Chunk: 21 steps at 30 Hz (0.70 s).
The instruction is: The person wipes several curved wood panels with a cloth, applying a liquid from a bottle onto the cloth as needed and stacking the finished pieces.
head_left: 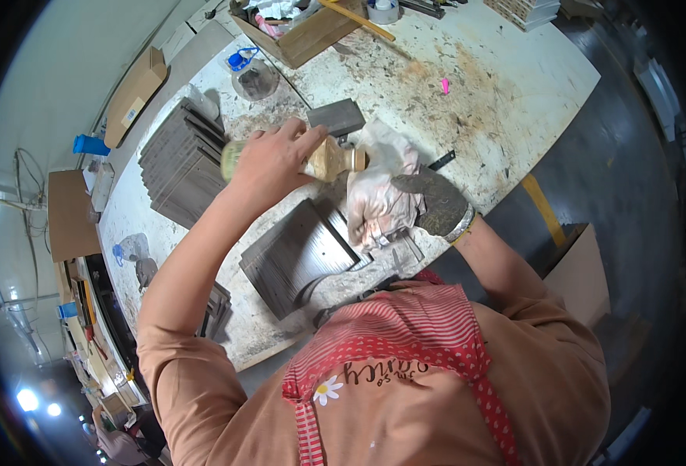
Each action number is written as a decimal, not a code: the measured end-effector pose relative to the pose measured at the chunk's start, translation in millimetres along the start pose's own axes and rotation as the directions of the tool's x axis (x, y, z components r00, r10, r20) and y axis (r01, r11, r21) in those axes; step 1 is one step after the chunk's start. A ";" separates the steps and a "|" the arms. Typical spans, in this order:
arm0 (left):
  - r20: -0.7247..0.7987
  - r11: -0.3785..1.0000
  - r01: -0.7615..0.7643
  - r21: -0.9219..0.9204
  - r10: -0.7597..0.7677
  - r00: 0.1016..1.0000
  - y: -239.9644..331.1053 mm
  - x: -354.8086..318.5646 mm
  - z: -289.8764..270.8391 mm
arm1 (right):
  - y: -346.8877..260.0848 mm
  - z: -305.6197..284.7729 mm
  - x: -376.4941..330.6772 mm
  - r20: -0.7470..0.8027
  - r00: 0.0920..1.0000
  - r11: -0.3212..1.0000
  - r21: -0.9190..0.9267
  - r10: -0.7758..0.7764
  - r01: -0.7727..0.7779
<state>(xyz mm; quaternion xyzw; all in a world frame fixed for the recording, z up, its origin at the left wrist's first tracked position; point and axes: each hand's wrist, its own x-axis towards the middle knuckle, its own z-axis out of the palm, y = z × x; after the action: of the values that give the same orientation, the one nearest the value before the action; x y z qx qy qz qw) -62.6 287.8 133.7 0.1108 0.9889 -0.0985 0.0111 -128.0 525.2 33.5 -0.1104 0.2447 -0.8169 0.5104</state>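
Note:
My bare left hand (277, 159) is wrapped round a plastic bottle (326, 159) of yellowish contents, tipped on its side. The bottle's neck points right, close to a crumpled, stained white cloth (382, 202). On my right hand (440, 203) is a dark, worn glove, and its fingers grip the right side of the cloth. Beneath and left of the cloth lies a stack of dark grey flat panels (289, 256). A dark grey block (337, 116) rests beyond the bottle, and a short black strip (442, 161) lies beside the gloved hand.
A larger stack of grey panels (178, 167) stands at the left. Further back are a clear plastic jug (256, 80) with a blue top and a cardboard box (300, 43) of odds and ends. A small pink object (445, 85) lies on the stained white table (506, 101).

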 end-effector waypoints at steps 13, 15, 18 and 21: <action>-0.165 0.294 0.015 -0.956 -0.579 0.798 -85.4 180.6 127.8 | -12.7 -90.9 -36.4 -0.014 0.997 0.708 0.705 0.074 -0.043; -0.204 0.228 -0.061 -0.972 -0.679 0.705 -86.5 190.6 143.0 | 2.7 -78.5 -36.8 -0.291 0.957 0.897 0.420 -0.013 0.140; -0.160 0.225 -0.021 -0.974 -0.620 0.768 -101.1 187.0 144.5 | 17.5 -59.2 -34.4 -0.520 0.793 0.949 -0.176 -0.316 0.263; -0.157 0.366 0.185 -0.912 -0.728 0.667 -104.7 147.7 135.9 | 12.7 -61.3 -23.7 -0.296 0.892 0.763 -0.641 -0.343 0.080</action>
<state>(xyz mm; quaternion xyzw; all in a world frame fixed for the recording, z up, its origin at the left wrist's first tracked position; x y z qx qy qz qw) -229.8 192.9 14.2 -0.1822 0.8511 0.4262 -0.2468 -133.7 559.3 -23.8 -0.1298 0.5798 -0.7508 0.2884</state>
